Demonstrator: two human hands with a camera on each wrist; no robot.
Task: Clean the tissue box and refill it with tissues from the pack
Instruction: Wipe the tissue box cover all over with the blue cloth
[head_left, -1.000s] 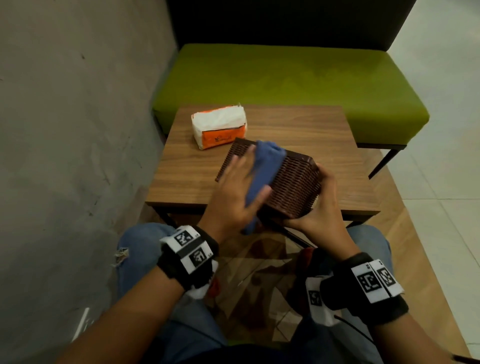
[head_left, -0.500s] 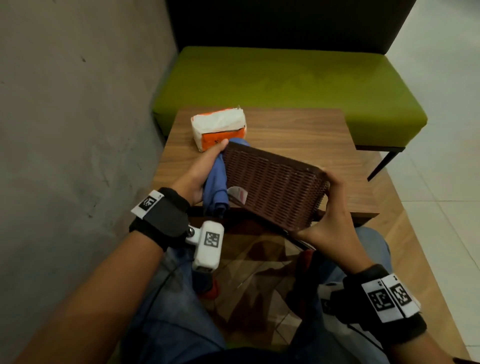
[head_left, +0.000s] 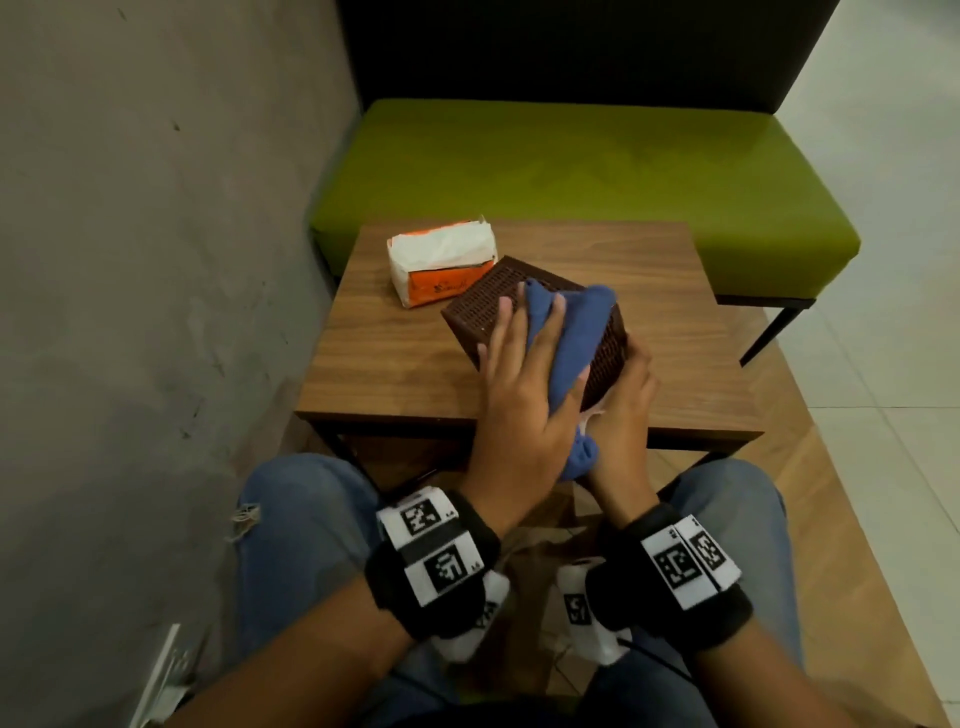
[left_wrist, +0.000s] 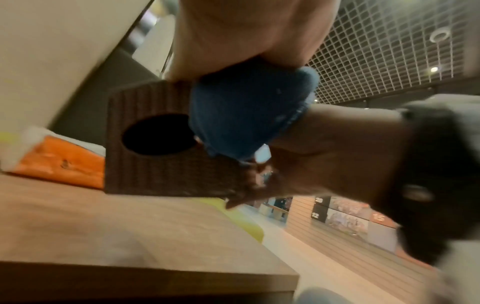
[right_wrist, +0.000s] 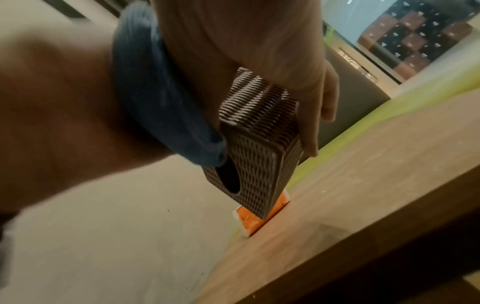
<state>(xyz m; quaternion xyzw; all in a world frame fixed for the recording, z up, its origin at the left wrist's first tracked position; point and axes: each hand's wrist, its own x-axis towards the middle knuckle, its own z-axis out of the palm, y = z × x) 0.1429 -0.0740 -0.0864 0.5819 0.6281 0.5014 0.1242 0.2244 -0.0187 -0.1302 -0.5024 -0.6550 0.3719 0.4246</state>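
A brown woven tissue box (head_left: 488, 301) is held tilted over the wooden table (head_left: 395, 364), with its far end toward the tissue pack. In the left wrist view its oval opening (left_wrist: 155, 133) faces the camera and looks dark inside. My left hand (head_left: 519, 374) presses a blue cloth (head_left: 582, 327) onto the box's upper face, fingers spread and thumb hooked over the cloth. The cloth's tail hangs below the hand. My right hand (head_left: 623, 395) grips the box's near end, fingers (right_wrist: 311, 123) wrapped round its side. The white and orange tissue pack (head_left: 441, 265) lies just beyond the box.
A green bench (head_left: 571, 171) with a dark backrest stands behind the table. A grey wall (head_left: 156, 260) runs along the left. My knees in blue jeans sit under the table's near edge (head_left: 389, 421). White floor tiles lie to the right.
My left hand has carried the cloth from the box's left end onto its upper face. The box has swung round so one end points at the pack. My right hand keeps its grip.
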